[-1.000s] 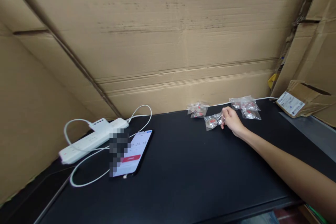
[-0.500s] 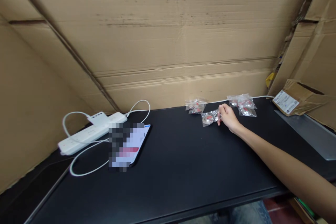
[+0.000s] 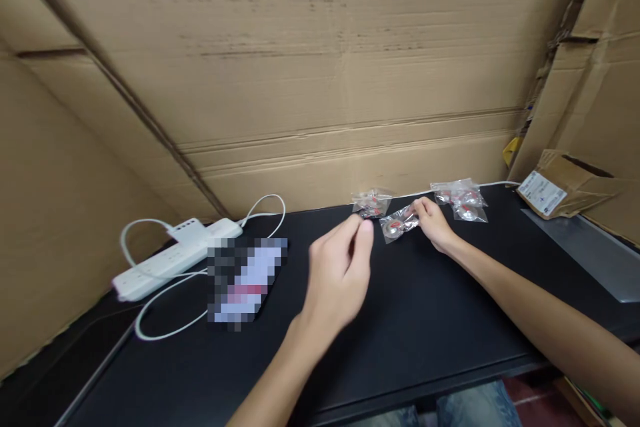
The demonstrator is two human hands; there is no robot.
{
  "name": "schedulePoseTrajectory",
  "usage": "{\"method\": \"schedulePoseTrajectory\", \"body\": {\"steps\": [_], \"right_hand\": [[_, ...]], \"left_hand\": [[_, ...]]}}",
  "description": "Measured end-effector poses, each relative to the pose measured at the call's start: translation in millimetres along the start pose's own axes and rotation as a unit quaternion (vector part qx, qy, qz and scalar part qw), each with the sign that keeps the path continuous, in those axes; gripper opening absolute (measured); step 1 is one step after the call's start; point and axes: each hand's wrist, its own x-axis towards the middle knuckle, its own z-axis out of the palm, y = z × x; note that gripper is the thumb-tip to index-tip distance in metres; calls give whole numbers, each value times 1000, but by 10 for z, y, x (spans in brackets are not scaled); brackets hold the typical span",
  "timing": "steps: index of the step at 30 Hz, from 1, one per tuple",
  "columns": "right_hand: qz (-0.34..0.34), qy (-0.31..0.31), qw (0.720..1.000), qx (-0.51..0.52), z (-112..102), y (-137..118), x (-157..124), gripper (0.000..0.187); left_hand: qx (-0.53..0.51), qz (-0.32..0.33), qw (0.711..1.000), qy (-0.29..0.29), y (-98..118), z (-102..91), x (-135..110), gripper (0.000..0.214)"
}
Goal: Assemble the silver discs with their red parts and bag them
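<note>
My right hand (image 3: 433, 223) is closed on the right end of a small clear plastic packet (image 3: 393, 229), just above or on the black table. A round silvery item with a red mark shows inside it. My left hand (image 3: 343, 270) is to the left and nearer to me, fingers curled forward with a gap between thumb and forefinger; nothing shows in it, though the other fingertips are hidden. Just beyond its tips lies a pile of similar packets (image 3: 373, 200). Another group of packets (image 3: 461, 199) lies behind and right of my right hand.
A white power strip (image 3: 165, 267) with a looped white cable (image 3: 160, 337) and a blurred phone (image 3: 250, 287) sit on the left. At right stand an opened cardboard box (image 3: 570, 183) and a flat clear plastic sheet (image 3: 590, 257). Cardboard walls (image 3: 320, 80) enclose the table (image 3: 410, 340).
My left hand has come into view from below, reaching toward the packets. My right hand still grips its packet, which has shifted very slightly left.
</note>
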Motion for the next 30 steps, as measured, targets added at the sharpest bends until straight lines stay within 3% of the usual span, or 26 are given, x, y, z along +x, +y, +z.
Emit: {"method": "schedulePoseTrajectory", "body": {"steps": [5,8,11,14,17,23,27,30], "right_hand": [[10,-45,989,139,62,-249,-90,31],[18,-72,968,240,118,-394,-168,28],[30,-66,958,278,162,-479,-223,24],[31,-31,960,276,170,-502,-237,22],[17,-3,970,241,154,-505,-230,23],[-13,-12,984,175,177,-545,-279,30],[-142,11,988,63,193,-560,-330,26],[-218,11,974,-58,182,-534,-332,16]], "left_hand": [[11,-159,974,-160,-375,253,294,36],[-107,-172,959,-200,-469,355,327,40],[-268,-177,919,-229,-444,357,242,31],[-393,-195,869,-228,-392,330,165,32],[-436,-208,851,-207,-363,313,154,30],[-424,-183,877,-133,-370,251,212,24],[-414,-187,885,-106,-400,218,239,23],[-414,-192,885,-93,-415,224,238,23]]}}
